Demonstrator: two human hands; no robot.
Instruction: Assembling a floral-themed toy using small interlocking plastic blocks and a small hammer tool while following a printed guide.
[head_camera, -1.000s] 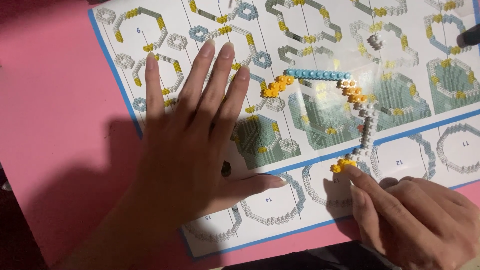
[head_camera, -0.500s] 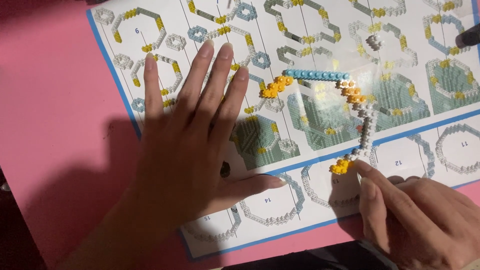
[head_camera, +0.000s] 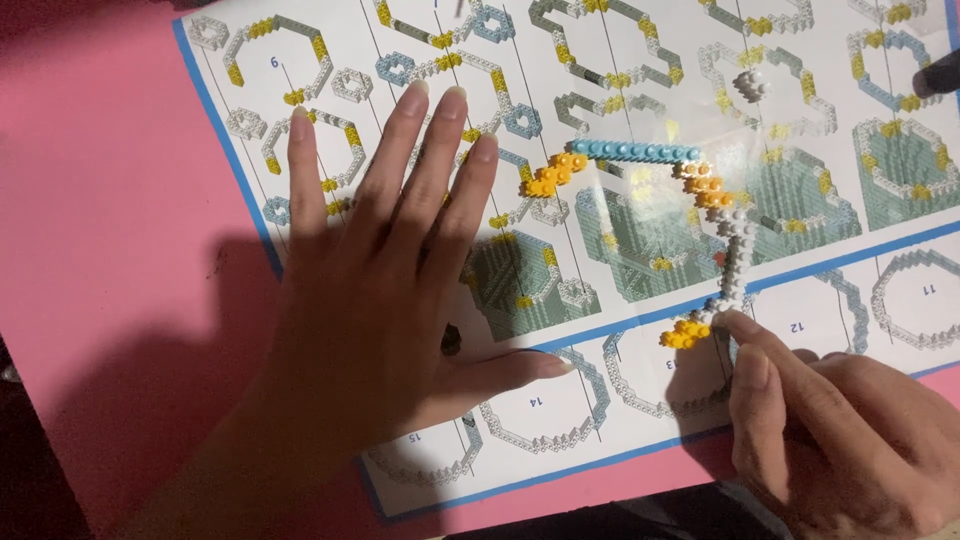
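Observation:
My left hand (head_camera: 390, 290) lies flat, fingers spread, on a printed instruction sheet (head_camera: 640, 400) with pictures of brick rings. A curved chain of small bricks (head_camera: 700, 190) rests on the sheet: yellow at its left end, then a light blue row, orange, white, and a yellow cluster (head_camera: 685, 335) at the lower end. My right hand (head_camera: 830, 430) sits at the lower right with its index fingertip touching the white bricks just beside the yellow cluster. It holds nothing that I can see.
The sheet lies on a pink surface (head_camera: 110, 200). A dark object (head_camera: 940, 75) pokes in at the right edge. A small dark speck (head_camera: 452, 340) sits on the sheet by my left thumb.
My right index finger has crept slightly up towards the chain's lower end. My left hand has stayed flat in place.

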